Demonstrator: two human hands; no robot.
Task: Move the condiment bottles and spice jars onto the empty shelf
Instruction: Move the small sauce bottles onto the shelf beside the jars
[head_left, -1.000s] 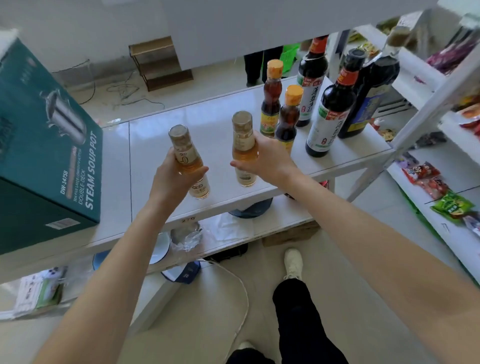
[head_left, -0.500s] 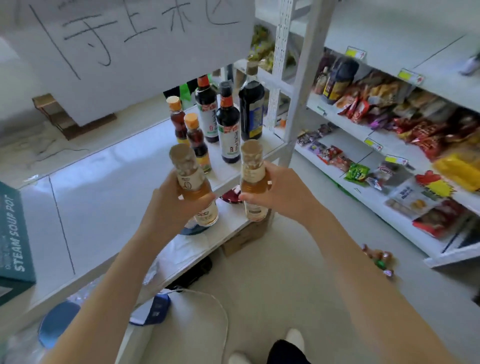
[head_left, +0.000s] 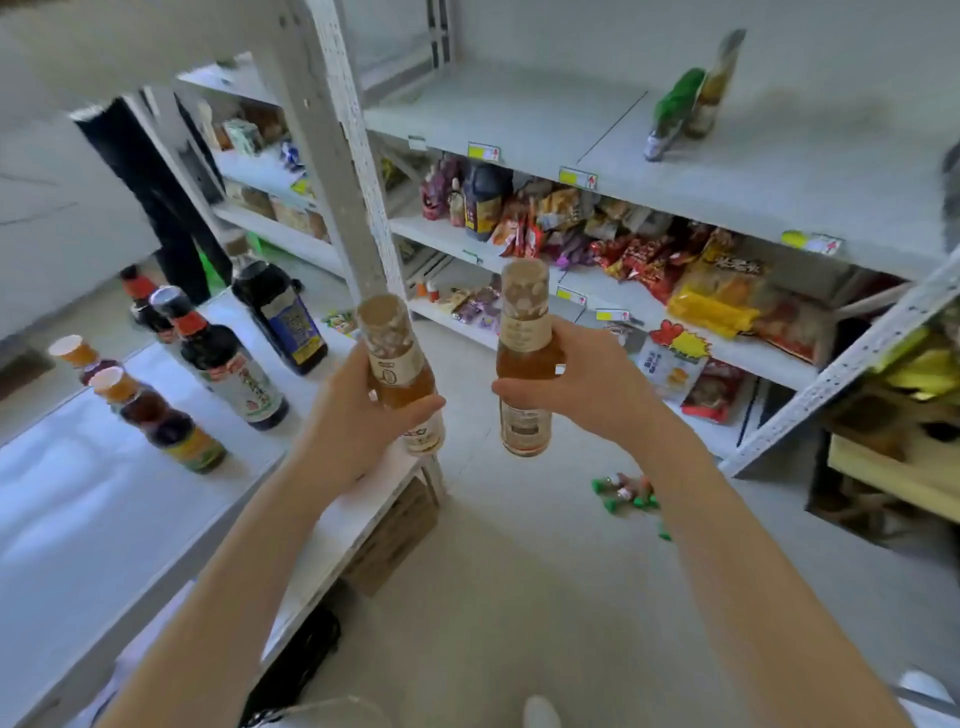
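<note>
Two shelves face me: the wide grey metal upper shelf (head_left: 519, 119) ahead (just a green packet (head_left: 675, 109) and a tall bottle (head_left: 714, 88) on it) and the white left-hand shelf (head_left: 78, 493) bearing dark sauce bottles (head_left: 228, 364). My left hand (head_left: 353, 431) grips one tan-capped glass bottle of amber liquid (head_left: 392, 358) and my right hand (head_left: 587, 384) its twin bottle (head_left: 524, 332), both upright, apart, over the floor.

top-shelf bottles (head_left: 675, 109) blurred, perhaps two

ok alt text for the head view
A person's left hand and right hand each grip an amber bottle in a shop aisle. Dark sauce bottles stand on the white shelf at left; the upper shelf at right holds two bottles.
</note>
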